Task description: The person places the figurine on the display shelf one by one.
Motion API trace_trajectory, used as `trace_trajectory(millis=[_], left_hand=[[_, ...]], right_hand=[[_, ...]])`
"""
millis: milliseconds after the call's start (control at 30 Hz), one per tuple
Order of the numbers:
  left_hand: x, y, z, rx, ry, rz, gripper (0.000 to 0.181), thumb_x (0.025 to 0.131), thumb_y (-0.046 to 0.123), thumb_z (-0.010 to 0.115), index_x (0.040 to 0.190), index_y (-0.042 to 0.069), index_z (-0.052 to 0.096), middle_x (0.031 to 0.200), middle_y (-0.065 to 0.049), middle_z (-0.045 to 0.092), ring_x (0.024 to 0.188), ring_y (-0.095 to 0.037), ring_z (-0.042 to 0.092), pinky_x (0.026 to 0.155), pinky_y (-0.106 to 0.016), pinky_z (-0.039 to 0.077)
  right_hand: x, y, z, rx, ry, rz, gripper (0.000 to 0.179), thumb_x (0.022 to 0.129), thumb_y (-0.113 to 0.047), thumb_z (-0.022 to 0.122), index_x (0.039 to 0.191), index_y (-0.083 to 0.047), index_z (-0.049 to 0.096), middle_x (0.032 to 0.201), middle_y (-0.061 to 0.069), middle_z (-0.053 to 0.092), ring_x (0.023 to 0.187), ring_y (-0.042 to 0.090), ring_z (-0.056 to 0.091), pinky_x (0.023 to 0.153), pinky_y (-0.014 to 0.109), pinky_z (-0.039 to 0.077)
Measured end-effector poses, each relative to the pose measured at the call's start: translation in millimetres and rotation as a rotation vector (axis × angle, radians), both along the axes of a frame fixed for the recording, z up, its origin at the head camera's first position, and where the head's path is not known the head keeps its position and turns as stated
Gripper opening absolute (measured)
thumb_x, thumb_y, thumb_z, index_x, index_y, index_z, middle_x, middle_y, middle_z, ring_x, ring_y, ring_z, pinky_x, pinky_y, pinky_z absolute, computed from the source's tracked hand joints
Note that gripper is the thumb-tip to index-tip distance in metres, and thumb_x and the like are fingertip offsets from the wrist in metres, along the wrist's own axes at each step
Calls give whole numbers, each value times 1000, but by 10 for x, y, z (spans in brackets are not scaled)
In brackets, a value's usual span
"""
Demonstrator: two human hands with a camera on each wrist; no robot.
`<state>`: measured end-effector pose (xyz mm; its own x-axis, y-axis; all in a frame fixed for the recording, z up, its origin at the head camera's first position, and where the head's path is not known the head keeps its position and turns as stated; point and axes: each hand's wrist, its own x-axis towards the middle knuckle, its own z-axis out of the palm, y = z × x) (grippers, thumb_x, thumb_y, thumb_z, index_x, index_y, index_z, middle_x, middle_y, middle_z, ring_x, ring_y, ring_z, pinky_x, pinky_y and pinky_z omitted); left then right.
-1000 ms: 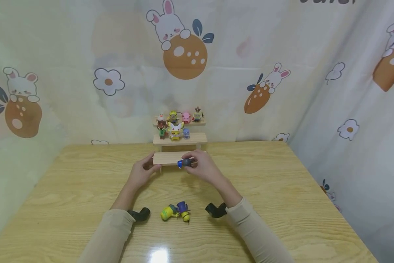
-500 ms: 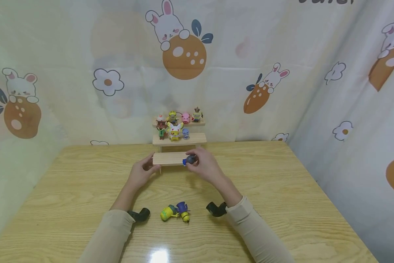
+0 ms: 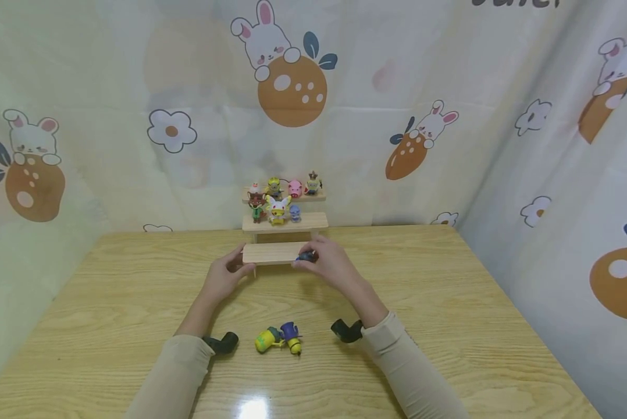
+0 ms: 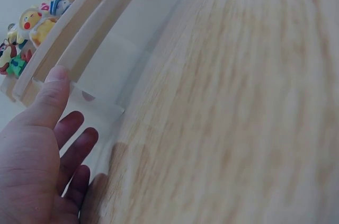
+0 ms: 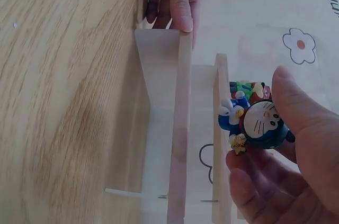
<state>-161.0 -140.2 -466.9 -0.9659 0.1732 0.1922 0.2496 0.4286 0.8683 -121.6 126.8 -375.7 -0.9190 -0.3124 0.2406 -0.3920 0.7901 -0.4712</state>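
A blue-and-white cat figurine with a yellow star [image 5: 262, 121] is pinched between the thumb and fingers of my right hand [image 3: 331, 262]. That hand is over the right end of the lowest tier of a wooden stepped display shelf [image 3: 269, 252]. In the right wrist view the figurine's feet point toward the shelf, and its face and whiskers show. My left hand [image 3: 225, 273] grips the left end of the lowest tier, its thumb at the front edge. In the left wrist view its other visible fingers [image 4: 79, 150] hang loose below the tier.
A fox figurine [image 3: 257, 208], a yellow figurine with white ears [image 3: 278, 210] and a small blue one [image 3: 295, 213] stand on the middle tier. Several more, including a pink pig [image 3: 295, 188], line the top. Two yellow figurines [image 3: 267, 338] lie on the wooden table [image 3: 428, 291].
The cat figurine has turned in my right hand and shifted slightly right, now mostly covered by the fingers in the head view. My left hand keeps its place on the shelf.
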Motion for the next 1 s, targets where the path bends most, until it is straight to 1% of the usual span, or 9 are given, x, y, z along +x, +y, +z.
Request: trace_trajectory(millis=[67,167,267,400,500,633,767,867,1000], left_hand=[[-1,0,-10,1,0,-1,75,86,44,66,147,12,37,120,-14,65,103,-27,64,86,-40,53],[-6,1,-19,5,1,-4,74,86,43,66,147,12,37,120,-14,65,103,-27,64,85,-39,53],[-11,0,-24,8,3,-4,75,86,43,66,147,11,37,120,-14,65,103,-27,64,85,-39,53],[-12,2,-20,7,3,1,76,85,45,66,146,12,37,119,-13,66,102,-26,64,86,-40,52],[-7,3,-17,-1,5,4,76,85,46,66,147,12,37,119,-13,66,103,-26,63,87,-41,52],[21,3,15,-6,-5,7,75,85,45,66,147,12,37,119,-14,66,103,-26,63,87,-41,52],[41,-2,43,-6,-20,7,75,86,44,66,147,13,37,118,-13,66,102,-26,64,86,-41,53],[45,-2,51,6,-29,0,73,87,42,66,147,12,37,118,-13,66,101,-26,64,85,-39,53],[37,-14,39,9,-20,-3,72,87,39,66,146,10,37,117,-13,66,99,-24,65,83,-36,54]], right_hand=[[-9,7,-7,-8,-16,-4,32,83,-39,72,102,-14,69,91,-2,63,79,12,57,69,26,49],[-17,25,-14,-51,-60,-20,31,85,-37,70,105,-14,68,92,-2,67,79,11,59,69,26,50],[-27,49,-17,-96,-101,-45,26,86,-34,70,103,-14,67,91,-2,68,79,11,60,67,25,50],[-39,81,-10,-126,-127,-62,22,84,-34,71,98,-16,68,91,-3,68,79,12,60,64,25,50],[-47,98,-7,-141,-136,-55,25,83,-33,72,101,-16,69,95,-2,68,82,13,62,66,26,51],[-47,109,26,-158,-147,-23,27,83,-27,74,106,-12,69,98,1,69,85,16,64,73,28,54],[-45,108,58,-151,-160,0,26,83,-20,75,107,-11,69,99,3,69,86,16,66,77,29,55],[-43,105,79,-139,-163,11,26,84,-18,73,109,-11,69,103,4,67,88,17,66,78,30,56],[-93,92,118,-141,-148,-7,32,86,-18,72,116,-11,66,108,6,66,91,19,65,79,30,55]])
